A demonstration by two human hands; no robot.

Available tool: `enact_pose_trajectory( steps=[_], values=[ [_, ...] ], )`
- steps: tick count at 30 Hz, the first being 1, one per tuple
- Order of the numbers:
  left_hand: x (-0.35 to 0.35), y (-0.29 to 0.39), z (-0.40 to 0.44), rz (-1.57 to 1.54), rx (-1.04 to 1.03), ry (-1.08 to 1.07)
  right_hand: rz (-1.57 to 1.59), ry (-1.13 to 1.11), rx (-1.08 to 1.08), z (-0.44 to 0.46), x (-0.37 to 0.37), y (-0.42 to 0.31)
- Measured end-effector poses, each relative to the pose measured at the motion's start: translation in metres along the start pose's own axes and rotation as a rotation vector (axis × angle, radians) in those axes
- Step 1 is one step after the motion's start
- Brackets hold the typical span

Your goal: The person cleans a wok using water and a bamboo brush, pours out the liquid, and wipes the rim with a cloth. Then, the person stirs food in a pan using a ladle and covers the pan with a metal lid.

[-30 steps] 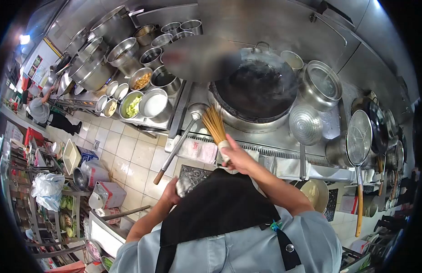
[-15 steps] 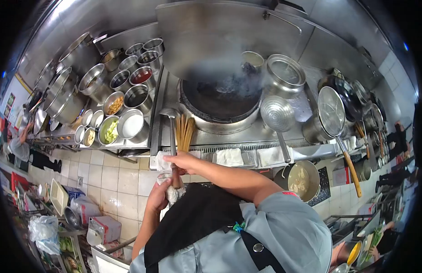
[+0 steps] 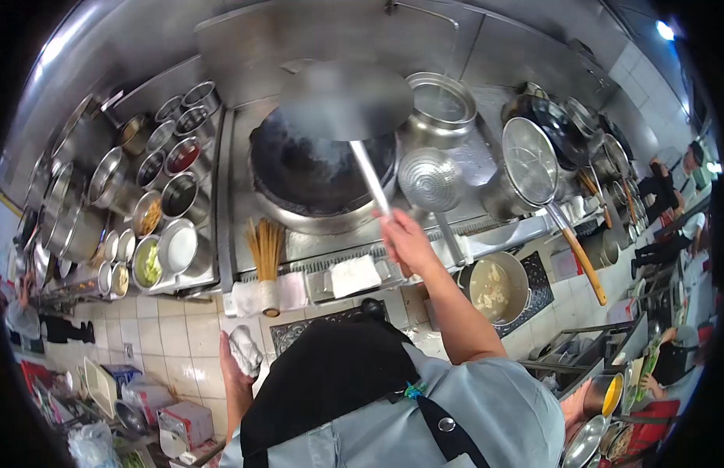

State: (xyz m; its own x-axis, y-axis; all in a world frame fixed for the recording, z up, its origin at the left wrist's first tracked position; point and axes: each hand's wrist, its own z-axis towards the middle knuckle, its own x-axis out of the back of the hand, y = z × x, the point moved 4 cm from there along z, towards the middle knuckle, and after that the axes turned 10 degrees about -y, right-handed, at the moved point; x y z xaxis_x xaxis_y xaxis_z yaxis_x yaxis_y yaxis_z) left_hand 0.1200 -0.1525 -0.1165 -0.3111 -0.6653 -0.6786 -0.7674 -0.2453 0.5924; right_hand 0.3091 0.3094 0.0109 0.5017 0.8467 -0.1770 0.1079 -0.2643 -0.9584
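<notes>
My right hand (image 3: 407, 240) grips a long-handled metal ladle (image 3: 368, 173), raised over the stove. Its wide round head is blurred and covers part of the wok behind it. A folded whitish cloth (image 3: 245, 351) is in my closed left hand (image 3: 232, 365), low at the left beside my black apron. The dark wok (image 3: 299, 175) sits on the burner, with smoke or steam above it. A bamboo brush (image 3: 265, 257) lies at the counter's front edge, on pale cloths. To the right of the wok rests a perforated skimmer (image 3: 431, 181).
Metal containers with seasonings, including a tub of white powder (image 3: 178, 247), crowd the left counter. A lidded pot (image 3: 440, 109) and a mesh strainer (image 3: 530, 162) stand right. A pot of cloudy liquid (image 3: 498, 288) is below the counter edge. Other people are at both sides.
My right hand has moved right and lifted the ladle from beside the bamboo brush. My left hand, with the cloth, has moved lower left. The view has shifted right.
</notes>
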Motion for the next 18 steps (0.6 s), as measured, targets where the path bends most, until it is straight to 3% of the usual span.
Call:
enact_pose_trajectory(
  steps=[3,6,7,9,10,12,15,16,18],
  values=[
    [-0.013,0.004,0.02,-0.049,-0.102,0.147,-0.254,0.331,0.09,0.012,0.081,-0.003],
    [-0.068,0.024,0.031,-0.1,-0.077,-0.137,-0.399,0.567,0.081,0.038,0.137,-0.041],
    [-0.086,0.028,0.038,-0.096,-0.06,-0.119,-0.422,0.623,0.045,0.05,0.157,-0.055],
    [-0.124,0.031,0.056,-0.089,-0.028,-0.078,-0.35,0.672,0.088,0.103,0.218,-0.053],
    [-0.148,0.029,0.066,0.012,-0.021,0.041,-0.344,0.629,0.033,0.13,0.245,-0.053],
    [-0.156,0.012,0.101,-0.059,0.079,-0.083,-0.33,0.54,-0.083,0.171,0.289,-0.055],
    [-0.2,-0.01,0.136,-0.115,0.195,-0.051,0.957,0.218,-0.14,0.205,0.308,-0.056],
    [-0.206,-0.017,0.151,-0.136,0.223,-0.056,1.12,0.123,-0.002,0.2,0.307,-0.061],
    [-0.226,-0.028,0.17,-0.189,0.257,-0.059,1.267,-0.071,0.023,0.186,0.295,-0.062]
  ],
)
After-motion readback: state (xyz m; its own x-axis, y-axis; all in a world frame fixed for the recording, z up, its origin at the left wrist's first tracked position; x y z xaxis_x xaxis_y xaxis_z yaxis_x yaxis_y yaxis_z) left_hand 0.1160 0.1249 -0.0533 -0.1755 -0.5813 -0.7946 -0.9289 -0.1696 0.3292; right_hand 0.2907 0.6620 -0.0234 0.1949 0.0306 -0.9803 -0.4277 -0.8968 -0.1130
